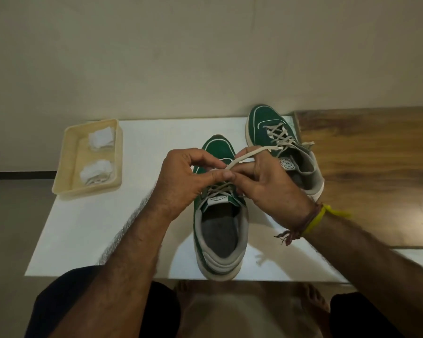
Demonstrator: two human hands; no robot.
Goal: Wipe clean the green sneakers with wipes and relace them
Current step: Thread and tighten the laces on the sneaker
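Note:
Two green sneakers with white soles stand on a white table (88,228). The near sneaker (219,230) points away from me, heel at the table's front edge, its white lace (249,153) crossed over the tongue. My left hand (188,179) and my right hand (271,184) meet above its lacing, and both pinch the lace between thumb and fingers. One free lace end runs up and to the right over my right hand. The far sneaker (269,125) stands laced at the back right, partly behind my right hand.
A beige plastic tray (69,167) with two crumpled white wipes (97,170) sits at the table's back left. A brown wooden surface (376,167) adjoins the table on the right. My knees and bare feet show below the front edge.

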